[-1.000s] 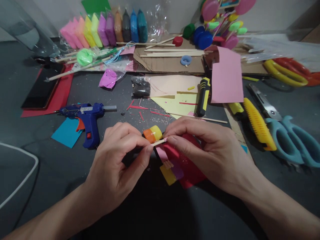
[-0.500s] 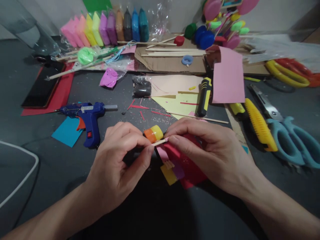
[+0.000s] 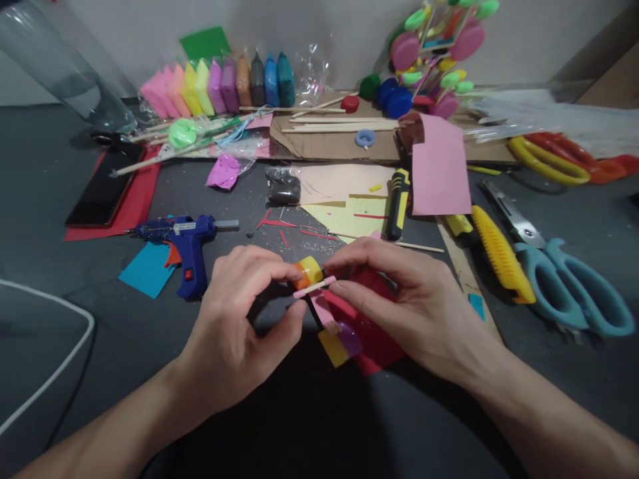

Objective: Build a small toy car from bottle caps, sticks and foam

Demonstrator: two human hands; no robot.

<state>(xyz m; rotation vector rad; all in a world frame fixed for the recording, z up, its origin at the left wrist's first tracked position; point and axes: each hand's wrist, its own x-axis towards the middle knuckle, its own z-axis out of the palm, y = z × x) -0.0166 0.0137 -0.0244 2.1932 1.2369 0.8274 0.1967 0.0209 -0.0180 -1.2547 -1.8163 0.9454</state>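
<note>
Between my hands is a short wooden stick [image 3: 315, 287] with pink wraps at both ends. My right hand [image 3: 404, 299] pinches its right end between thumb and index finger. My left hand [image 3: 239, 313] is at the left end, its thumb and index finger apart around that tip. Just behind the stick lies an orange and yellow rolled piece [image 3: 311, 268], close to my left index fingertip; whether they touch I cannot tell. Below are a pink paper strip [image 3: 322, 309], a yellow square [image 3: 331, 348] and a purple piece [image 3: 351, 339]. A red sheet [image 3: 377, 326] lies partly under my right hand.
On the left lie a blue glue gun [image 3: 190, 249], a blue paper square [image 3: 150, 269] and a phone [image 3: 104, 186]. A box cutter [image 3: 398, 203] and large scissors [image 3: 564, 279] are to the right. Several clay packets [image 3: 219, 86] stand behind, near a decorated stick frame [image 3: 439, 53].
My left thumb and index finger have parted from the stick, so its pink left end now shows. My right hand still pinches the other end. The camera view has tilted up slightly.
</note>
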